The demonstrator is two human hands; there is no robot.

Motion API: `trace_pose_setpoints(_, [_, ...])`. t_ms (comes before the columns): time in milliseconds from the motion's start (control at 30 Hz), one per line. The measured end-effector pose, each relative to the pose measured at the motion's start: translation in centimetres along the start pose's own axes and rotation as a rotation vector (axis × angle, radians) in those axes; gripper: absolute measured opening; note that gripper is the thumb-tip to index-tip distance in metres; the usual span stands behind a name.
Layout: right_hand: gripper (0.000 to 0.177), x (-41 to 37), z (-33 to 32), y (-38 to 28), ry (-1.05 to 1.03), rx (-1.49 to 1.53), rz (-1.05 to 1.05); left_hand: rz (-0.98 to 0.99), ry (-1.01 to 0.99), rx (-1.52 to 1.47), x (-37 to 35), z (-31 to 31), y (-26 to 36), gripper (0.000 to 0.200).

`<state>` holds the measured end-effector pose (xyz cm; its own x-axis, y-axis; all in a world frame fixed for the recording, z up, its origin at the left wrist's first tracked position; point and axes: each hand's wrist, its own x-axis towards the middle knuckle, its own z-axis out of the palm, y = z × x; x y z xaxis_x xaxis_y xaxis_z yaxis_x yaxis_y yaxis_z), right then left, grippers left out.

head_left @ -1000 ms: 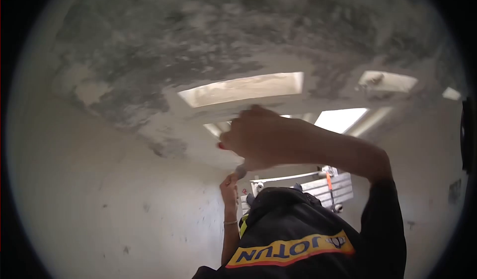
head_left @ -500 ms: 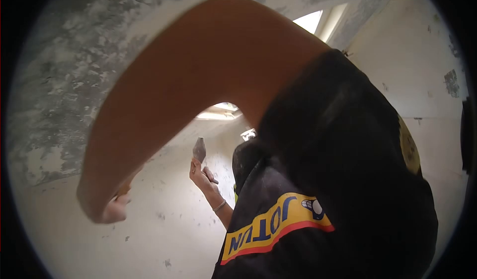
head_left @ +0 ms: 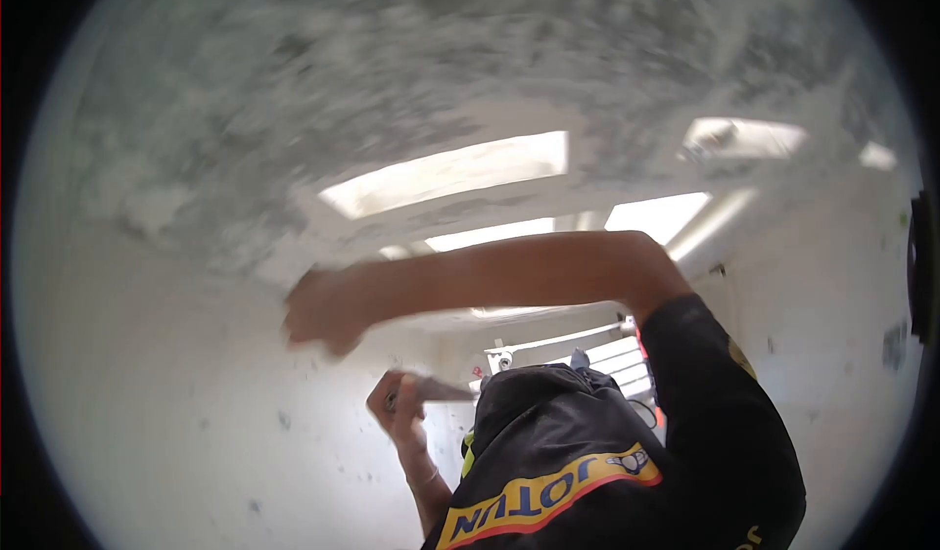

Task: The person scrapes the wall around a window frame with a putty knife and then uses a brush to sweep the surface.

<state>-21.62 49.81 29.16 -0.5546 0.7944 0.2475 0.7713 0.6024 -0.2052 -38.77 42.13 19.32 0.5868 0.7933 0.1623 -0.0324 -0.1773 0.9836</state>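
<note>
My left hand (head_left: pixel 399 415), low and left of my chest, is closed around a putty knife (head_left: pixel 441 389). The tapered blade points right, toward my dark shirt (head_left: pixel 558 433) with its yellow JOTUN print. Across the middle of the view stretches my right forearm (head_left: pixel 490 274). My right hand (head_left: pixel 328 313) is at its left end, above and left of the putty knife. It looks curled into a fist, but motion smears it, and anything inside it is hidden. Whether it touches the wall behind cannot be told.
A grey, patchy surface (head_left: pixel 372 51) spans the top of the view. To the left is a pale wall (head_left: pixel 196 384) with dark spots. Bright openings (head_left: pixel 460 170) show beyond my arm. Behind my body are white slats (head_left: pixel 622 364) with a red edge.
My right arm has swung from a high arch close to the camera to a nearly level position farther down. The putty knife blade has turned from pointing up to pointing right.
</note>
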Motion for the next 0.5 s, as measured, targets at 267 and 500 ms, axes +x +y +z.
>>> trace_pose_setpoints(267, [0.01,-13.2,1.7,-0.2,0.505,0.802,0.785,0.013,0.05,-0.136,4.8,-0.3,0.3,0.021])
trace_pose_setpoints(500, [0.006,-14.0,3.1,-8.1,0.37,0.629,0.618,0.049,-0.178,0.402,10.5,0.6,-6.9,0.027])
